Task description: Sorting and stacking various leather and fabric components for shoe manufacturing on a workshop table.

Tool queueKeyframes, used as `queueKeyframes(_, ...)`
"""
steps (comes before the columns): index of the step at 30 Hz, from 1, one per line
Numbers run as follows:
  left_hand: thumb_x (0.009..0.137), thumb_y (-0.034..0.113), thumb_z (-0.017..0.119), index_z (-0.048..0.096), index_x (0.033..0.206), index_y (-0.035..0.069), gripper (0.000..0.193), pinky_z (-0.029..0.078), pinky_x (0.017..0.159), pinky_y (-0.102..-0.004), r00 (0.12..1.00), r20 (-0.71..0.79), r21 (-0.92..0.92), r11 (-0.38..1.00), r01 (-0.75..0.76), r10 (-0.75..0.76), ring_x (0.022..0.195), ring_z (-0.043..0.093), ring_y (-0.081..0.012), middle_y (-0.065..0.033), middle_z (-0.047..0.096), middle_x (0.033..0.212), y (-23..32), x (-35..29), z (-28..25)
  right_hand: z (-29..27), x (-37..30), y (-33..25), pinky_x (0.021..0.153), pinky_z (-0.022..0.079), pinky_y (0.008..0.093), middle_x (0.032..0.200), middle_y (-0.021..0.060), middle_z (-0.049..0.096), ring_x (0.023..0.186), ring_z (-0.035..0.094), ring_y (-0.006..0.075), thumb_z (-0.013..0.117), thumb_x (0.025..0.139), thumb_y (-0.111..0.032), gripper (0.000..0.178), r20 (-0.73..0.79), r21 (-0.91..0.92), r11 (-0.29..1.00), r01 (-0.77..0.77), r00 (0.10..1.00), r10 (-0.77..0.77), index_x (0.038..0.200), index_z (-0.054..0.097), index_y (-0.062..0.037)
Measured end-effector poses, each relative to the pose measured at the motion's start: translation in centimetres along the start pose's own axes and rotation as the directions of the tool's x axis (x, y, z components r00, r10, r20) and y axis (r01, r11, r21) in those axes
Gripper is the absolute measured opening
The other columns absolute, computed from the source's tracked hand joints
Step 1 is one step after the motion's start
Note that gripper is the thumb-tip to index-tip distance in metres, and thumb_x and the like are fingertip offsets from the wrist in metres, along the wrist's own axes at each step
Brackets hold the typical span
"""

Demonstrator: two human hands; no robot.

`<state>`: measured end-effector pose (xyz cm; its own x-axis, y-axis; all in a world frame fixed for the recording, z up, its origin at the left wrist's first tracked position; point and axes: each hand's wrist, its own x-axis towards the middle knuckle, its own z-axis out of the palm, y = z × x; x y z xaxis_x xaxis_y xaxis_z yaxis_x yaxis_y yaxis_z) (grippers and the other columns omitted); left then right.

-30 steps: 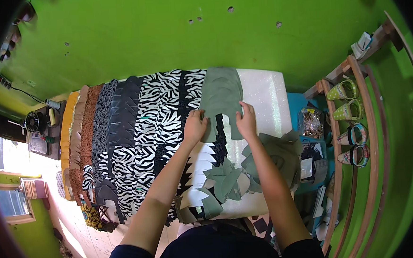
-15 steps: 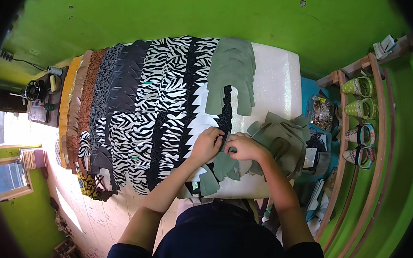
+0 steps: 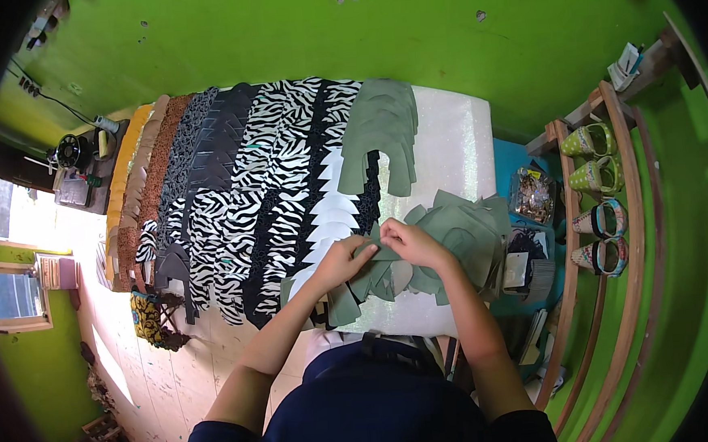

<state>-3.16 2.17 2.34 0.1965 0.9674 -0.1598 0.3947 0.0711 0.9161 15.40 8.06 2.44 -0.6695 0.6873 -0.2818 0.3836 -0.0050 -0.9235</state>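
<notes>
Both hands meet over the near right part of the table, at a grey-green cut piece (image 3: pixel 385 252) of sheet material. My left hand (image 3: pixel 343 261) is closed with its thumb along the piece's left end. Fingers of my right hand (image 3: pixel 409 243) pinch the same piece farther right. More grey-green pieces (image 3: pixel 374 280) lie beneath and in front of the hands. A loose heap of grey-green cut pieces (image 3: pixel 462 235) spreads to the right. Beyond the hands, U-shaped grey-green pieces (image 3: pixel 385 126) lie overlapped in a row.
Overlapping rows of zebra-print pieces (image 3: pixel 281 156), white pieces (image 3: pixel 333 214) and brown and yellow pieces cover the table's left. A sewing machine (image 3: pixel 70 149) stands far left. At right are a blue surface with a clear container (image 3: pixel 530 190) and a wooden rack holding small shoes (image 3: pixel 590 172).
The hands have come together on one grey-green piece, with the right hand's fingers now raised and pinching it. The whole view has shifted slightly.
</notes>
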Motion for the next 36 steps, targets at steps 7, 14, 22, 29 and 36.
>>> queueKeyframes(7, 0.086, 0.024, 0.055, 0.060, 0.089, 0.000, 0.025, 0.042, 0.054, -0.0309, 0.984, -0.142, -0.071, 0.993, 0.097, -0.106, 0.055, 0.053, -0.0191, -0.0116, 0.057, 0.063, -0.5, 1.4, 0.5, 0.2, 0.8, 1.6, 0.055, 0.041, 0.0266, 0.069, 0.0058, 0.057, 0.062, 0.053, 0.0112, 0.057, 0.083, -0.017, 0.019, -0.165, 0.132, 0.991, -0.016, 0.986, 0.038, 0.095, 0.052, -0.0026)
queueKeyframes(14, 0.083, 0.017, 0.059, 0.060, 0.090, 0.000, 0.018, 0.042, 0.053, -0.0258, 0.982, -0.177, -0.101, 0.994, 0.047, -0.064, 0.055, 0.051, -0.0117, -0.0072, 0.060, 0.065, -2.2, 6.1, -1.1, -2.3, 4.2, 2.5, 0.066, 0.046, 0.0331, 0.082, 0.0158, 0.063, 0.075, 0.062, 0.0271, 0.061, 0.079, -0.020, 0.024, -0.465, -0.052, 0.999, -0.002, 0.885, -0.023, 0.093, 0.058, -0.0008)
queueKeyframes(22, 0.086, 0.027, 0.050, 0.061, 0.084, 0.002, 0.028, 0.048, 0.056, -0.0328, 0.962, -0.216, 0.148, 0.969, 0.199, -0.165, 0.066, 0.064, -0.0216, -0.0152, 0.062, 0.070, -1.5, 14.0, -3.8, -6.1, 10.4, 2.1, 0.068, 0.046, 0.0391, 0.084, 0.0179, 0.063, 0.080, 0.060, 0.0330, 0.062, 0.077, -0.027, 0.029, -0.654, -0.230, 0.956, -0.184, 0.756, -0.012, 0.093, 0.060, -0.0026)
queueKeyframes(29, 0.081, 0.031, 0.050, 0.062, 0.080, 0.007, 0.027, 0.048, 0.062, -0.0405, 0.923, -0.338, 0.432, 0.842, 0.324, -0.182, 0.069, 0.061, -0.0316, -0.0150, 0.063, 0.072, -3.0, 17.5, -4.1, -7.0, 13.6, 3.6, 0.069, 0.048, 0.0348, 0.086, 0.0155, 0.064, 0.080, 0.062, 0.0278, 0.066, 0.075, -0.024, 0.028, -0.690, -0.174, 0.930, -0.324, 0.713, 0.120, 0.092, 0.061, -0.0035)
queueKeyframes(36, 0.076, 0.031, 0.055, 0.063, 0.074, 0.007, 0.025, 0.050, 0.061, -0.0386, 0.926, -0.344, 0.535, 0.777, 0.331, -0.158, 0.066, 0.063, -0.0275, -0.0130, 0.063, 0.069, -4.2, 18.4, -3.6, -5.5, 14.7, 5.1, 0.075, 0.040, 0.0415, 0.087, 0.0107, 0.059, 0.089, 0.055, 0.0304, 0.063, 0.075, -0.021, 0.023, -0.710, -0.292, 0.879, -0.377, 0.702, 0.065, 0.091, 0.053, -0.0086)
